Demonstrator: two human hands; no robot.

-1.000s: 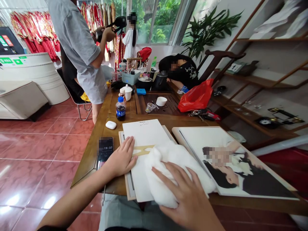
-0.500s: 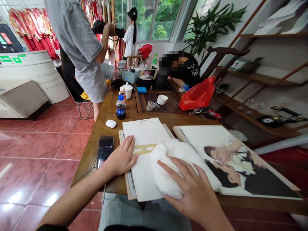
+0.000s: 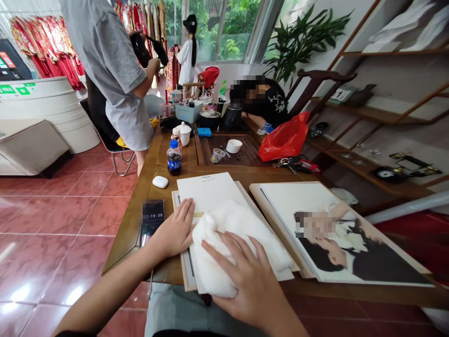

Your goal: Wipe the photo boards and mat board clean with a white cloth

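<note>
My right hand (image 3: 245,276) lies flat with spread fingers on a white cloth (image 3: 231,238), pressing it onto a white sheet (image 3: 206,189) that rests on a light-framed board (image 3: 185,274) at the near edge of the wooden table (image 3: 140,206). My left hand (image 3: 175,229) rests open on the sheet's left edge, holding it down, just left of the cloth. A large framed photo print (image 3: 336,234) lies to the right, touching the board.
A phone (image 3: 152,217) lies left of my left hand, with a white earbud case (image 3: 160,181) and a dark drink bottle (image 3: 174,158) beyond. A tea tray with cups, a red plastic bag (image 3: 286,138), a standing person in grey (image 3: 112,70) and a seated person (image 3: 263,100) are farther back.
My right hand has dragged the cloth leftward across the sheet, from near the photo print to beside my left hand, covering the tan strip. The left hand stays put.
</note>
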